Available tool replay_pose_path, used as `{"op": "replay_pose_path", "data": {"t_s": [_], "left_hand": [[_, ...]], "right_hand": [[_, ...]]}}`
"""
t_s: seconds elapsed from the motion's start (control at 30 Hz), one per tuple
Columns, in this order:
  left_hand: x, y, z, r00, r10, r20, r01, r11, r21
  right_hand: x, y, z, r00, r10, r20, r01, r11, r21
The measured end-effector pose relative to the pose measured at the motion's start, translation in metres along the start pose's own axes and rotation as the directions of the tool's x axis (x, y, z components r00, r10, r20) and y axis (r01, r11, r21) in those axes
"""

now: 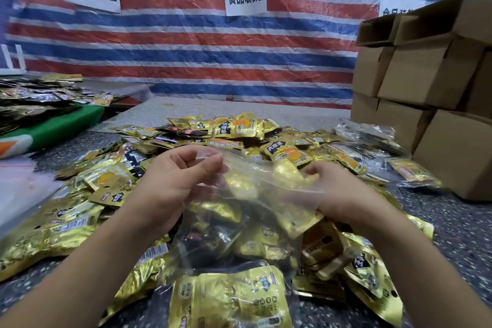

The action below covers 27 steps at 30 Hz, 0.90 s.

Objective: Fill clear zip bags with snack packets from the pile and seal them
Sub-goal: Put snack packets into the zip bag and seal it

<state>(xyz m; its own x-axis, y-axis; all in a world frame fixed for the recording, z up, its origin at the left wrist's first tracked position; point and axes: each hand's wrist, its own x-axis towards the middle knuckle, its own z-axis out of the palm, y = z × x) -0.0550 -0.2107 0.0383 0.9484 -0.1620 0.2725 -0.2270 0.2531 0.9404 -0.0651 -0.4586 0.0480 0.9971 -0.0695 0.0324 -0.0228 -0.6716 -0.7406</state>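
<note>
A clear zip bag (239,224) lies in front of me on a pile of gold and black snack packets (239,130); several packets show through its plastic. My left hand (175,181) pinches the left end of the bag's open top edge between thumb and fingers. My right hand (338,189) is partly inside the bag's mouth at the right, fingers curled round a gold packet (287,170) seen through the plastic. A gold packet (229,298) lies nearest me at the bottom.
Stacked cardboard boxes (431,93) stand at the right. Filled clear bags (372,138) lie beside them. A green table (53,128) with dark packets is at the far left. A striped tarp wall (186,42) with paper signs closes the back.
</note>
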Motion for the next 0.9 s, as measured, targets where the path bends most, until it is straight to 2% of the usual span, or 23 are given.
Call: {"op": "replay_pose_path", "data": {"t_s": [0.07,0.13,0.17,0.23,0.3,0.4,0.53,0.63,0.77,0.9], "left_hand": [[0.000,-0.001,0.000,1.000,-0.008,0.007,0.008,1.000,0.007],[-0.001,-0.001,0.000,1.000,-0.012,0.009,0.012,1.000,0.006],[-0.001,-0.002,0.001,1.000,-0.008,0.010,0.008,1.000,0.004],[-0.002,-0.002,0.003,1.000,-0.001,0.016,0.001,1.000,-0.002],[-0.003,-0.002,0.005,1.000,0.010,0.024,-0.010,1.000,0.005],[-0.005,-0.003,0.007,0.998,0.047,0.043,-0.049,0.997,0.052],[-0.006,-0.003,0.006,0.996,0.070,0.054,-0.074,0.994,0.083],[-0.006,-0.003,0.007,0.996,0.082,0.024,-0.083,0.993,0.080],[-0.006,-0.003,0.009,0.995,0.101,-0.004,-0.100,0.991,0.085],[-0.007,-0.001,0.009,0.995,0.101,-0.016,-0.099,0.991,0.085]], "right_hand": [[0.002,-0.001,-0.002,1.000,-0.016,-0.017,0.018,0.984,0.178],[0.005,-0.001,-0.007,0.997,-0.010,-0.076,0.040,0.915,0.402],[0.006,-0.001,-0.010,0.996,-0.003,-0.084,0.048,0.839,0.542],[0.005,-0.002,-0.017,0.998,-0.027,-0.056,0.060,0.610,0.790],[0.002,-0.003,-0.021,0.993,-0.108,-0.041,0.084,0.429,0.899],[-0.003,-0.006,-0.021,0.970,-0.235,-0.059,0.135,0.319,0.938],[-0.008,-0.010,-0.016,0.928,-0.352,-0.122,0.237,0.306,0.922],[-0.010,-0.012,-0.014,0.904,-0.405,-0.141,0.291,0.339,0.895],[-0.010,-0.012,-0.007,0.890,-0.411,-0.198,0.401,0.498,0.769],[-0.012,-0.013,-0.002,0.866,-0.469,-0.174,0.467,0.634,0.616]]}}
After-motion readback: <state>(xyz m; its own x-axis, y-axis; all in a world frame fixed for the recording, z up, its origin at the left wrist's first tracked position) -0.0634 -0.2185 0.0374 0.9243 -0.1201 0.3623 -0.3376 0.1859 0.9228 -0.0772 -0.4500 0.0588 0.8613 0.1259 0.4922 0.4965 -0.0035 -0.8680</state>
